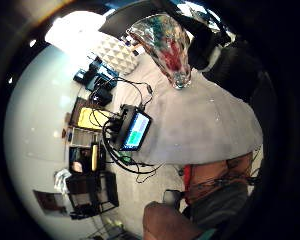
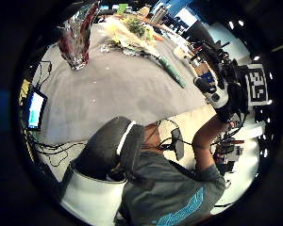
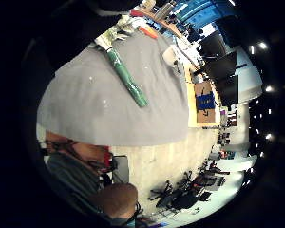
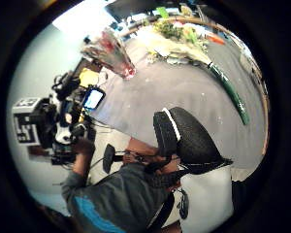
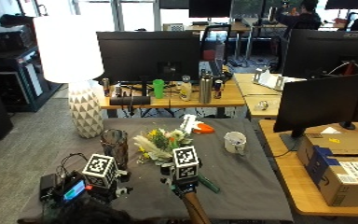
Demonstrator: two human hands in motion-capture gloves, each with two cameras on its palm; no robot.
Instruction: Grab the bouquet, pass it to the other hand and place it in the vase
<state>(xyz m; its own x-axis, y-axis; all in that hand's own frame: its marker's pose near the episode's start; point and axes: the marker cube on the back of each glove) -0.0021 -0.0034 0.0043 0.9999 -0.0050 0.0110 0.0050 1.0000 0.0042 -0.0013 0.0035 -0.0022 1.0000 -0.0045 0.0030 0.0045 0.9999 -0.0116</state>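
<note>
A dark glass vase (image 5: pixel 113 145) stands upright at the left of the grey-clothed table (image 5: pixel 253 196). Just to its right lies the bouquet (image 5: pixel 160 144), pale and yellow blooms toward the vase, its green-wrapped stem (image 5: pixel 207 184) pointing to the table's front. My left hand (image 5: pixel 113 189) hovers at the front edge below the vase and holds nothing. My right hand (image 5: pixel 182 187) hovers near the stem's end, apart from it, also holding nothing. Both palm views look down on the vase (image 1: pixel 165 45) and the stem (image 3: pixel 126 76) from a distance.
A white mug (image 5: pixel 234 141) stands at the right of the cloth, and an orange and white tool (image 5: pixel 194 126) lies behind the bouquet. A small screen (image 5: pixel 73 191) with cables sits at the front left corner. A white lamp (image 5: pixel 83 112) stands beyond the table's left.
</note>
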